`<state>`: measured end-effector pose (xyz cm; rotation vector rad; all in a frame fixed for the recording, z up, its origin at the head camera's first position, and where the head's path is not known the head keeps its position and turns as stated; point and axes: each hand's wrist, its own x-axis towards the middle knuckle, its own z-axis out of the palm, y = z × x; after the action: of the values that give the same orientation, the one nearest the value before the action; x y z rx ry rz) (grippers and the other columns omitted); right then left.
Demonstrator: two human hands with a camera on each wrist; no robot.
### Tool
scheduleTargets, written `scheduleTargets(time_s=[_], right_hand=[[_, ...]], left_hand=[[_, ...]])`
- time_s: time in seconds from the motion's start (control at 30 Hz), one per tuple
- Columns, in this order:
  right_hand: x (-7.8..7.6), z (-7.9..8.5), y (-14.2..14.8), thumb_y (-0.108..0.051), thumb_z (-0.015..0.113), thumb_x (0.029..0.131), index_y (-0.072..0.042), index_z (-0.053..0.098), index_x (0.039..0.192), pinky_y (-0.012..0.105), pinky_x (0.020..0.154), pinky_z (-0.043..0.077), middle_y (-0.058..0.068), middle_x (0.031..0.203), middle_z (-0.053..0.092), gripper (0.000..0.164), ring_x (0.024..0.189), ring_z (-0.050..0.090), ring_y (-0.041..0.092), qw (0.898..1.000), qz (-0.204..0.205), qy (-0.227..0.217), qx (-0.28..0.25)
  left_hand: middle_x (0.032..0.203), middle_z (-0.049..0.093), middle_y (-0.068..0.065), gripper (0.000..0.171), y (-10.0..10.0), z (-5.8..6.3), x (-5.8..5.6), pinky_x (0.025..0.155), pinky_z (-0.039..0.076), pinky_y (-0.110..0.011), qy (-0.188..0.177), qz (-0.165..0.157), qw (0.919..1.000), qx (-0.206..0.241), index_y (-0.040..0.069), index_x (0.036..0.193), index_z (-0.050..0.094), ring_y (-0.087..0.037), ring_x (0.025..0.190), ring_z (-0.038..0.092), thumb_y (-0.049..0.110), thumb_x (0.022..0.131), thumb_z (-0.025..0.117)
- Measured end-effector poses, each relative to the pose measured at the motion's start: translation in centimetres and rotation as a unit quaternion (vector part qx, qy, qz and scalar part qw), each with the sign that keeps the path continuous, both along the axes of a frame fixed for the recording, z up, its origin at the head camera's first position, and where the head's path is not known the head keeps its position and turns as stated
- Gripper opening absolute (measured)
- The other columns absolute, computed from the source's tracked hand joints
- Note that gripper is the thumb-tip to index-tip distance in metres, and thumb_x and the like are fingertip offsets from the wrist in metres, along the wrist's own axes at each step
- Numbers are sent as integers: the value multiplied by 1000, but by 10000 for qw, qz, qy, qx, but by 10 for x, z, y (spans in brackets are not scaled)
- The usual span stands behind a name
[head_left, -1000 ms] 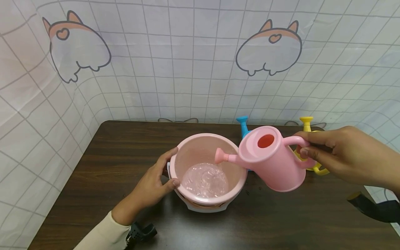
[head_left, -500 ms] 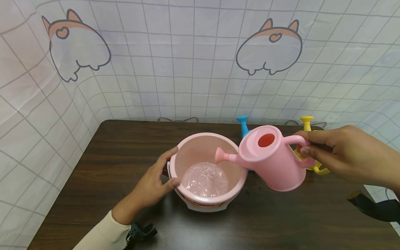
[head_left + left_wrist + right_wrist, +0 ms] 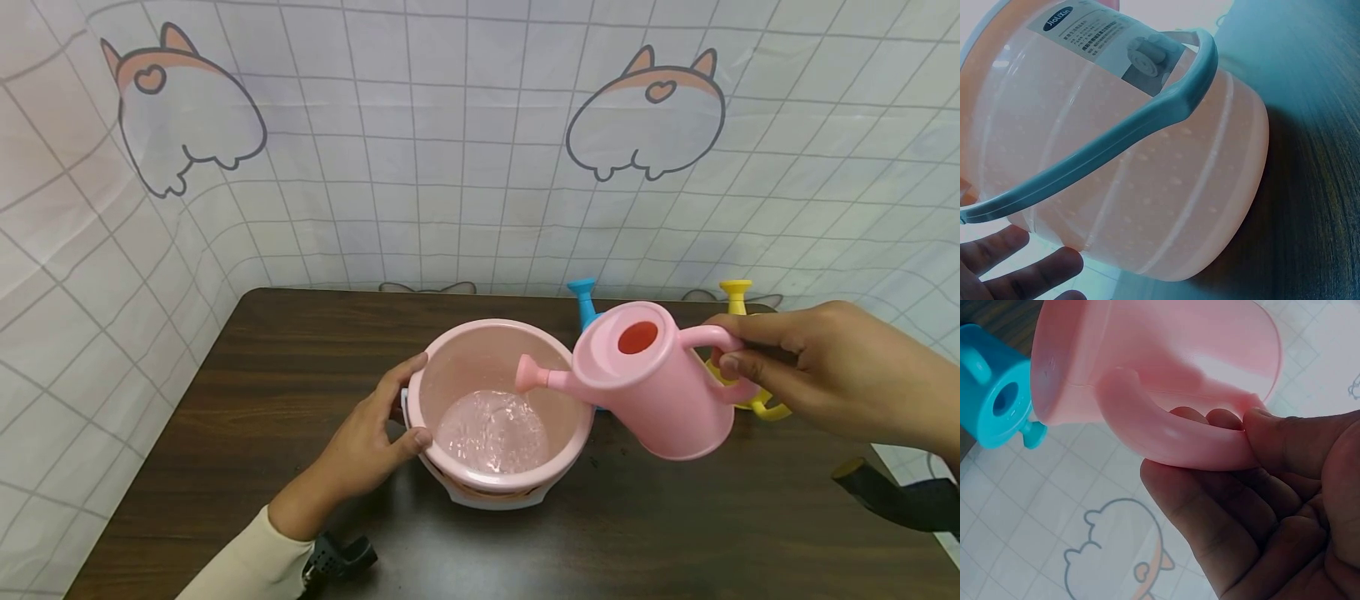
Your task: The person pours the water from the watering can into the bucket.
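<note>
My right hand (image 3: 847, 367) grips the handle of a pink watering can (image 3: 663, 396), thumb and fingers pinching it in the right wrist view. The can is held above the table, tilted left, its spout's sprinkler head over a pale pink bucket (image 3: 577, 442). Rippling water (image 3: 492, 432) lies in the bucket; a faint thin stream seems to fall below the sprinkler head. My left hand (image 3: 367, 442) holds the bucket's left side, thumb over the rim. In the left wrist view the bucket's grey-blue carrying handle (image 3: 1104, 140) hangs down beside my fingers (image 3: 1041, 272).
Behind the pink can, a blue watering can (image 3: 585, 302) and a yellow one (image 3: 737, 293) stand near the back edge of the dark wooden table (image 3: 300, 358). A white grid-patterned curtain (image 3: 420, 167) hangs behind and at the left.
Both hands, the watering can and the bucket stay nearly in place. Only the ripples on the water's surface differ.
</note>
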<state>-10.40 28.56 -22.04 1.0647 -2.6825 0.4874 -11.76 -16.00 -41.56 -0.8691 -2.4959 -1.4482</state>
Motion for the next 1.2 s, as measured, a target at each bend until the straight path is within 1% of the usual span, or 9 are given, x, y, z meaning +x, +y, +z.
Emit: scheduleTargets(time_s=[0.2,0.4,0.73,0.83,1.07,1.2], right_hand=[[0,0,0,3,79,86,-17,75,119,14,50,39,-21,77,65,40,61,55,-4,10000,51,-25,-17],[0,1,-1,5,79,84,-16,74,120,14,50,41,-21,78,67,42,63,58,-5,10000,-25,-91,10],[1,2,-1,4,79,86,-17,74,122,13,51,42,-22,78,67,42,64,57,-6,10000,41,-27,74],[0,2,-2,3,78,86,-17,74,121,14,51,41,-22,77,65,41,62,55,-5,10000,58,-5,32],[1,2,-2,3,79,86,-15,75,120,14,50,40,-22,77,66,39,62,55,-5,10000,33,-16,35],[1,2,-2,3,79,86,-17,74,121,14,50,40,-22,77,65,40,61,54,-4,10000,1,-23,44]], left_hand=[[132,59,-6,85,0,0,1,87,52,-45,-5,26,10000,-8,24,161,28,-14,96,66,72,95,52],[132,59,-6,85,0,0,1,87,53,-45,-13,41,10000,-14,25,161,28,-14,96,66,72,95,52],[131,59,-6,85,0,0,1,87,52,-46,1,32,10000,4,25,161,28,-14,95,67,72,95,52],[131,59,-6,85,0,-1,1,87,52,-46,13,29,10000,7,24,162,28,-14,95,67,72,95,51],[132,59,-8,84,0,-1,1,87,52,-48,12,13,10000,9,26,162,27,-14,95,67,71,95,51],[132,59,-8,84,0,-1,1,87,52,-48,-9,3,10000,25,26,162,27,-14,95,66,71,95,52]])
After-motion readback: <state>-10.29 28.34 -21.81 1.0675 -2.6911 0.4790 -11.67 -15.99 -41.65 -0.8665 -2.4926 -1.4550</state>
